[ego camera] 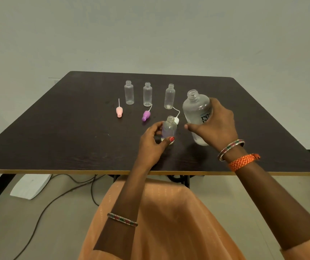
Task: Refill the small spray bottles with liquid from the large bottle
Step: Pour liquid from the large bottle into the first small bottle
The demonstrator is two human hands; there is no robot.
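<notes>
My right hand [215, 121] grips the large clear bottle [197, 109], which has no cap and leans slightly left over the dark table [56, 128]. My left hand [153, 142] holds a small uncapped bottle [169, 128] upright on the table, just left of the large one. Three more small clear bottles [129, 93] [147, 94] [169, 97] stand open in a row behind. A pink spray cap [119, 110], a purple spray cap [146, 115] and a white spray cap [176, 120] lie in front of them, the white one partly hidden by the held bottle.
The table's near edge [75, 172] runs just in front of my wrists. Below it are my orange-clad lap, black cables [60, 196] and a white block [31, 185] on the floor. A plain wall stands behind the table.
</notes>
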